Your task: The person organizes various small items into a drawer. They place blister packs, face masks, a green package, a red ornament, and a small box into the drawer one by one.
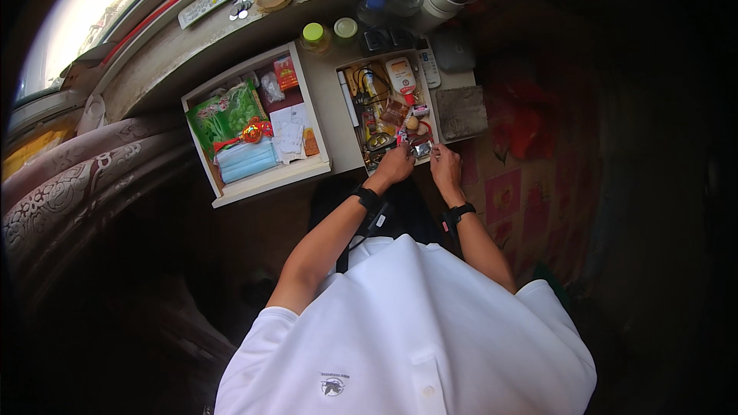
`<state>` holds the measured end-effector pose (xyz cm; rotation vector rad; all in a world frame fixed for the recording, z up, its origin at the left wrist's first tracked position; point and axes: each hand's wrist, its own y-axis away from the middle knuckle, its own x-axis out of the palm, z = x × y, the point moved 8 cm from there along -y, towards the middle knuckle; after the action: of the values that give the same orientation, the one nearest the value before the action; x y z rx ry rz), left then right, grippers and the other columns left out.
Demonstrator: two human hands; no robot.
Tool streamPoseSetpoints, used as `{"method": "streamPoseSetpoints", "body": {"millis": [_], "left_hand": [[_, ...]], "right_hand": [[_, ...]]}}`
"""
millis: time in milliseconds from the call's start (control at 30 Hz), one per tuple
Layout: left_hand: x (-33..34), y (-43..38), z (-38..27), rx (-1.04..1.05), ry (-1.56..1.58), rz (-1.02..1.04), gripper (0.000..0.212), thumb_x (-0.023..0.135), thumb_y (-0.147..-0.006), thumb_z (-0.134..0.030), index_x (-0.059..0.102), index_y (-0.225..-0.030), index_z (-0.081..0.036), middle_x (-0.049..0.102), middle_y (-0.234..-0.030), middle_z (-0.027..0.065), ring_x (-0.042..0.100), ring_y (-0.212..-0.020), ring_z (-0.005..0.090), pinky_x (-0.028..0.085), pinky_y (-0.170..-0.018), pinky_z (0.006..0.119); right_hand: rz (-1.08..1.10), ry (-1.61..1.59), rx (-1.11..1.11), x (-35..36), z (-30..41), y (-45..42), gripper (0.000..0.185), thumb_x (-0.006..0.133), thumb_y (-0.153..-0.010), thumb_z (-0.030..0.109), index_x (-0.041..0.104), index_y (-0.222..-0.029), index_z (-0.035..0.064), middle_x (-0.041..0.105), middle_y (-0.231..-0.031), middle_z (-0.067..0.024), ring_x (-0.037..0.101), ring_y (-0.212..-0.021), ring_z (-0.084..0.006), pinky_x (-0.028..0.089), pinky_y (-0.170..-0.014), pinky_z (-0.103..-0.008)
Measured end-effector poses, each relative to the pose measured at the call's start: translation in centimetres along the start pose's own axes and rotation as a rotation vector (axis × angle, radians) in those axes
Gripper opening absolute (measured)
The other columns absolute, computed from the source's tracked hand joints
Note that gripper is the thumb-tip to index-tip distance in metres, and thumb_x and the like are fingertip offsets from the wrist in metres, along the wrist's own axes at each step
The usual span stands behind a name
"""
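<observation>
A shallow drawer or box (pixel 433 121) of small odds and ends lies before me. My left hand (pixel 396 162) reaches over its near edge, fingers bent down beside a red-and-white wrapper (pixel 402 137). At the near right corner is my right hand (pixel 445 166), its fingertips drawn together by the rim. Between the two hands lies a small silver packet (pixel 422 150); whether either hand grips it is too small to tell. Behind them are a brown sachet (pixel 395 110), a white bottle with a red tip (pixel 402 76), a black cable (pixel 363 83) and a white marker-like stick (pixel 348 98).
To the left, an open drawer (pixel 314 121) holds a green packet (pixel 230 109), blue face masks (pixel 247 160) and papers (pixel 288 132). Jars, one with a yellow-green lid (pixel 313 32), stand behind. A remote control (pixel 206 4) and coins (pixel 241 7) lie on the windowsill (pixel 161 49).
</observation>
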<state>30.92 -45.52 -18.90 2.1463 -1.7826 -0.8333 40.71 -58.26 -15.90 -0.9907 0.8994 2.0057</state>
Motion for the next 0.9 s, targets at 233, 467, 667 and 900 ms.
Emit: {"method": "streamPoseSetpoints", "body": {"millis": [233,467,667,900], "left_hand": [[-3.3,2.9,-1.6,0.009,0.202,-0.006,0.032,0.053,-0.089,-0.018,0.067,-0.109,0.004,0.068,-0.1,0.0282,0.064,-0.098,0.0451,0.05,-0.089,0.05],[-9.0,4.4,-0.1,-0.115,0.663,-0.001,0.027,0.052,-0.1,-0.007,0.061,-0.122,0.005,0.07,-0.107,0.0124,0.067,-0.102,0.0172,0.052,-0.09,0.03],[-13.3,4.3,2.6,-0.084,0.96,-0.073,0.029,0.046,-0.102,-0.005,0.057,-0.127,0.004,0.067,-0.114,0.0118,0.064,-0.106,0.0167,0.049,-0.098,0.03],[-22.3,3.3,0.8,-0.009,1.156,-0.283,0.03,0.045,-0.104,-0.014,0.057,-0.123,0.006,0.067,-0.115,0.016,0.065,-0.107,0.0205,0.051,-0.096,0.031]], "right_hand": [[0.163,-0.063,-0.027,-1.3,3.5,0.7,0.01,0.067,-0.087,0.005,0.067,-0.096,0.0011,0.071,-0.091,-0.0178,0.071,-0.08,-0.0332,0.054,-0.068,-0.0423],[0.201,-0.154,-0.128,-1.7,10.9,-2.0,0.012,0.066,-0.086,0.002,0.066,-0.098,-0.0001,0.069,-0.089,-0.0159,0.069,-0.072,-0.0283,0.054,-0.064,-0.037],[0.25,-0.173,-0.223,-1.8,18.3,-5.3,0.014,0.064,-0.088,0.002,0.067,-0.101,0.0001,0.069,-0.09,-0.0138,0.068,-0.071,-0.0251,0.054,-0.064,-0.0338],[0.173,-0.21,-0.501,-3.9,31.5,-10.0,0.019,0.067,-0.086,0.003,0.067,-0.106,0.0006,0.069,-0.1,-0.0125,0.067,-0.083,-0.028,0.053,-0.073,-0.035]]}}
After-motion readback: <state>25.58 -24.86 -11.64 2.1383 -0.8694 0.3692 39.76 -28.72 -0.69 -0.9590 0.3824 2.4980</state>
